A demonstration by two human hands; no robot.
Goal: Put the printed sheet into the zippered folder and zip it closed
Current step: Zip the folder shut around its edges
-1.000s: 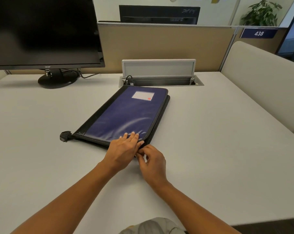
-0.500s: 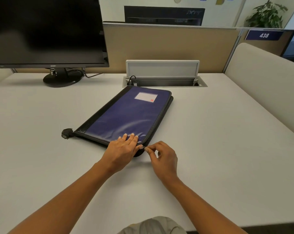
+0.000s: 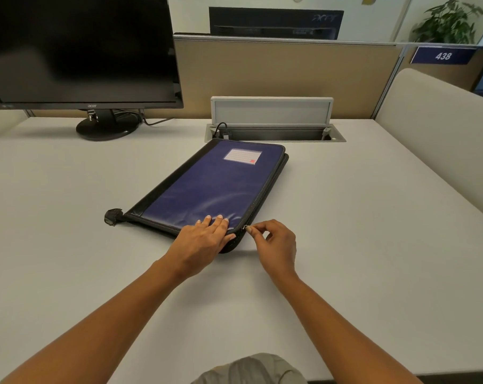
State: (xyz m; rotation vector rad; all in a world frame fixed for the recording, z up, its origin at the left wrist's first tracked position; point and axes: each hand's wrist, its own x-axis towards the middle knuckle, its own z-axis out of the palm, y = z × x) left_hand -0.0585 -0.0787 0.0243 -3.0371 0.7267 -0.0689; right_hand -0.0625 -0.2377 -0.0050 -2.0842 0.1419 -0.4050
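While flat left hand [image 3: 200,241] presses folder [image 3: 207,187], right hand [image 3: 277,242] pinches zipper pull [image 3: 244,228].

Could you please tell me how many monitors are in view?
2: a black monitor on the desk at left; a second monitor behind the partition. Others may be hidden.

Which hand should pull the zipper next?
The right hand: it pinches the zipper pull at the near corner of the folder, while the left hand presses flat on top, probably steadying it.
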